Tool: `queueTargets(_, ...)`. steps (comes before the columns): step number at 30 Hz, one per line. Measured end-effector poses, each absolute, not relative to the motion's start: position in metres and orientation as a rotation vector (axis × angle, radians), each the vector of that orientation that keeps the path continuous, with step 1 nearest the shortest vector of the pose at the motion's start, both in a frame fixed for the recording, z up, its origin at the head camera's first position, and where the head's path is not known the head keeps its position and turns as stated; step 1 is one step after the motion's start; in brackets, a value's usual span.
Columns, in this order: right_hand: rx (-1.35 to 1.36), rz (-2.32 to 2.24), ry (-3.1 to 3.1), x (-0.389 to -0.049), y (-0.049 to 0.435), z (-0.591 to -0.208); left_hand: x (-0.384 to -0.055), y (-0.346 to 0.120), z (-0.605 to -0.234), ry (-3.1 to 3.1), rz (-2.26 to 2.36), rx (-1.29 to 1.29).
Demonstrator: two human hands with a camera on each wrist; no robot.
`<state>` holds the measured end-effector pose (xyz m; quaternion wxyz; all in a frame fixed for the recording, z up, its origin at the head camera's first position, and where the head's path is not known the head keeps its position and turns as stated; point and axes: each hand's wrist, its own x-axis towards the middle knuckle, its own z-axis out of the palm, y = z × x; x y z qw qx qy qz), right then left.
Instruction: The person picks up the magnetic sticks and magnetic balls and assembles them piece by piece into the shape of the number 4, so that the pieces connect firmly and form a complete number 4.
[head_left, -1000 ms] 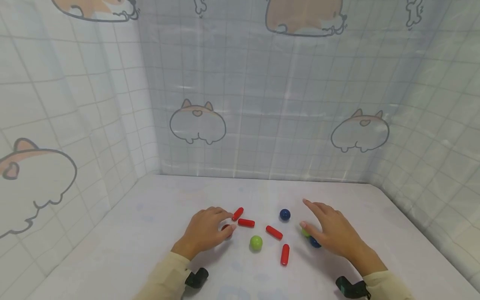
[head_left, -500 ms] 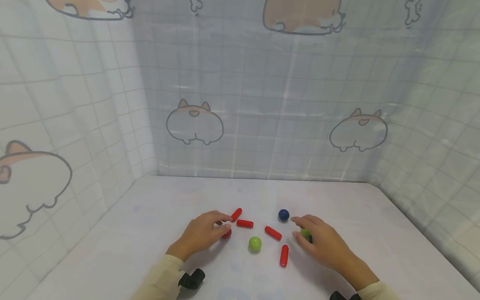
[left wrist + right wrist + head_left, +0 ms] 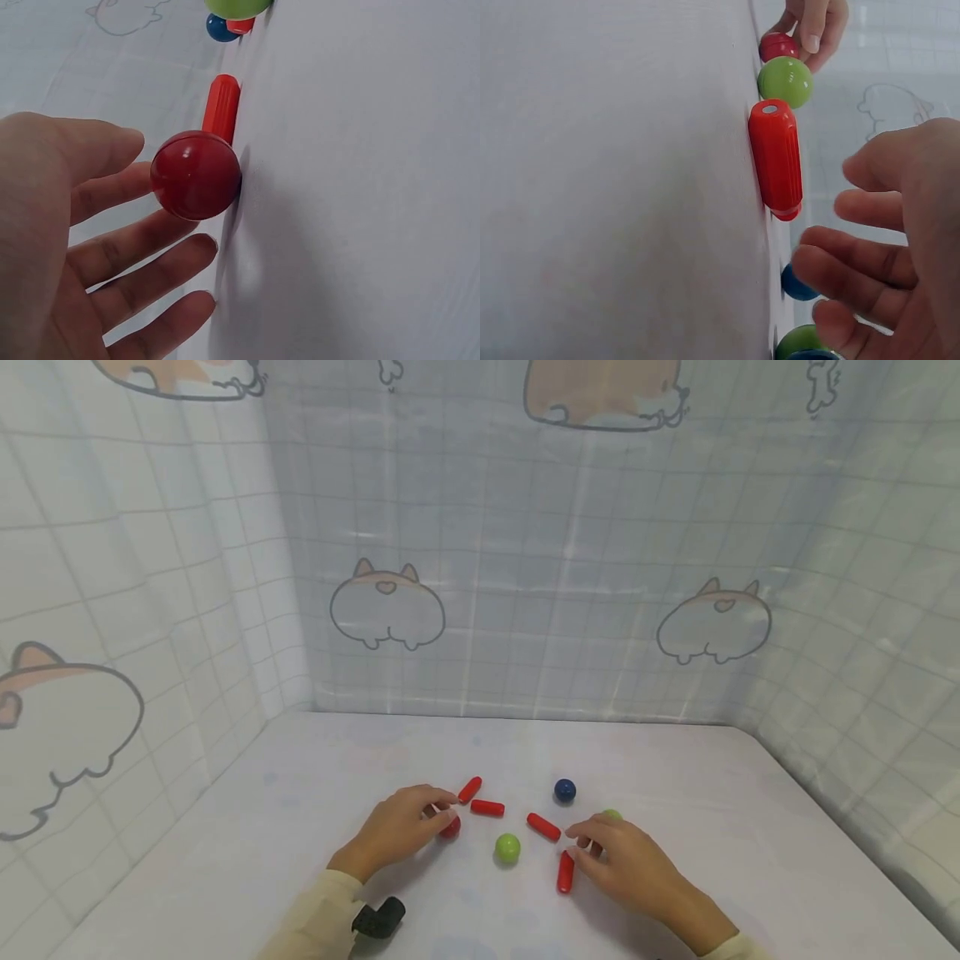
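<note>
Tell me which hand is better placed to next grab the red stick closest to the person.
Probably the right hand: it hovers beside that stick, holding nothing, while the left hand is by the red ball, with a green ball in between.

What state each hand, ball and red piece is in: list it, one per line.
Left hand: beside red ball, contact unclear
Right hand: loosely bent, holding nothing
Red ball: resting on table
Central green ball: untouched
Other green ball: partly hidden
Far blue ball: untouched
Other blue ball: mostly hidden
Four red pieces: lying flat
</note>
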<state>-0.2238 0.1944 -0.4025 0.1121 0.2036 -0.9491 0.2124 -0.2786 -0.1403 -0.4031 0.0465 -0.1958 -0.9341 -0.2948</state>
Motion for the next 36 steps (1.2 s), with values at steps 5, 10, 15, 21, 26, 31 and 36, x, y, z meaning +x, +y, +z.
queueTargets(5,0.614,0.709,-2.921,-0.224,0.193,-0.4,-0.28,-0.143,-0.403,-2.894,-0.962,-0.625)
queueTargets(10,0.586,0.674,-3.012,-0.222,0.192,-0.402,-0.281,-0.144,-0.404,-2.941,-1.021,-0.658)
queueTargets(15,0.535,0.699,-3.047,-0.221,0.191,-0.404,-0.281,-0.141,-0.403,-2.984,-0.982,-0.658)
queueTargets(21,0.522,0.843,-3.064,-0.222,0.186,-0.406,-0.277,-0.141,-0.406,-2.998,-0.924,-0.637)
queueTargets(26,0.566,1.055,-3.053,-0.224,0.185,-0.408,-0.277,-0.141,-0.409,-3.001,-0.974,-0.623)
queueTargets(31,0.598,1.218,-3.024,-0.224,0.183,-0.41,-0.278,-0.139,-0.411,-2.953,-1.073,-0.659)
queueTargets(36,0.595,1.284,-2.997,-0.225,0.18,-0.409,-0.278,-0.134,-0.41,-2.897,-1.245,-0.666)
